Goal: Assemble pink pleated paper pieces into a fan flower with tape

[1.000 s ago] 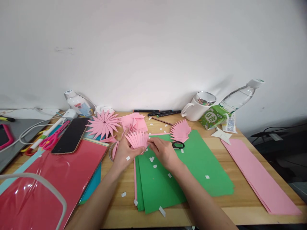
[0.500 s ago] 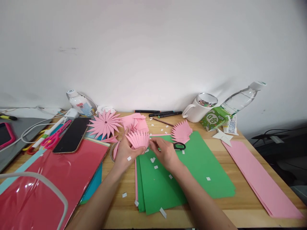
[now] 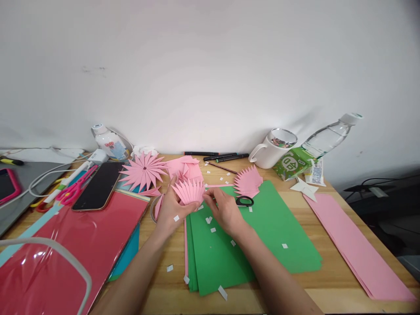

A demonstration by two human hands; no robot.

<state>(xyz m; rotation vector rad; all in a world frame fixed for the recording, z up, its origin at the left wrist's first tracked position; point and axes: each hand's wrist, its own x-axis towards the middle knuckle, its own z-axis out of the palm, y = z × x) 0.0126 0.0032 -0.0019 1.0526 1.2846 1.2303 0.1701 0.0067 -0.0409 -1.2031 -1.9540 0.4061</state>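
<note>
A pink pleated paper fan (image 3: 189, 191) with pointed tips is gripped in my left hand (image 3: 172, 208), thumb across its lower edge. My right hand (image 3: 225, 208) is closed in a pinch at the fan's right edge; whatever lies between its fingertips is too small to make out. Both hands are above a stack of green paper (image 3: 252, 245). Just right of my right hand shows a black scissor handle (image 3: 245, 201). A second pink folded fan (image 3: 247, 180) lies behind it, and a full pink paper pinwheel (image 3: 144, 169) lies to the left.
Small white paper scraps (image 3: 222, 292) are scattered about. A white mug (image 3: 267, 153), green carton (image 3: 292, 164) and water bottle (image 3: 328, 139) stand at the back right. Pink paper strips (image 3: 357, 249) lie right. Leftward are a phone (image 3: 97, 186), pink scissors (image 3: 74, 188) and red paper (image 3: 75, 245).
My right fingertips have shifted very slightly to the left against the fan's edge. The left hand and the fan stay in place.
</note>
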